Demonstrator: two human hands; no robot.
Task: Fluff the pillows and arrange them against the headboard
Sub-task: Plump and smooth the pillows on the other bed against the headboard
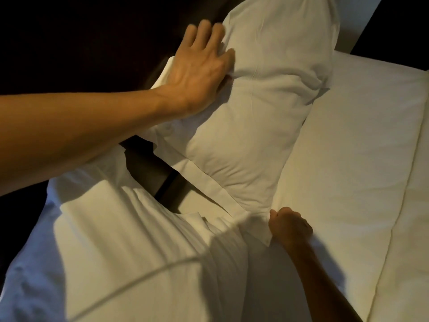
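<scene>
Your left hand (199,70) presses the pillow (255,108), fingers spread, while your right hand (290,225), clamped on its corner, risks toppling it.

The plump fabric pillow (255,108) was plain white, unpatterned. The second soft pillow (130,240) at the bed's near edge was white too. The smooth headboard (81,43) was dark brown.

Both forearms are bare; left hand (197,73) seemingly ringless, right hand (290,226) shadowed.
</scene>
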